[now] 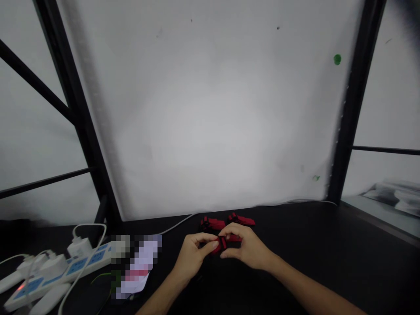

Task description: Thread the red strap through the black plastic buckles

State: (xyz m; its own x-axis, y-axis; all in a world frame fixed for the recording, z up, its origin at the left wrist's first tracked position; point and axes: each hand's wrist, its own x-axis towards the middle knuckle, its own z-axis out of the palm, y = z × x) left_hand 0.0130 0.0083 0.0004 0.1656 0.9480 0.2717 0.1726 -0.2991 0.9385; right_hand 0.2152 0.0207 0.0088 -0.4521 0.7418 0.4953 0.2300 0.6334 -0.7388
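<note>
Between my two hands is a small red-and-black strap-like piece (224, 242), held just above the black tabletop (288, 245). My left hand (190, 258) pinches its left end between thumb and fingers. On the other side, the fingers and thumb of my right hand (246, 247) curl round the piece, and part of its red length shows under the fingers. Just beyond my hands lie two similar red-and-black pieces, one on the left (212, 224) and one on the right (244, 219). The exact kind of these pieces is too small to make out.
At the left lies a white power strip (78, 267) with blue sockets, plugged-in chargers (54, 266) and white cables. A pixelated pale object (139, 267) is beside it. A white panel (213, 109) between black metal posts (357, 100) stands behind the table. A thin cable (179, 224) runs along its foot.
</note>
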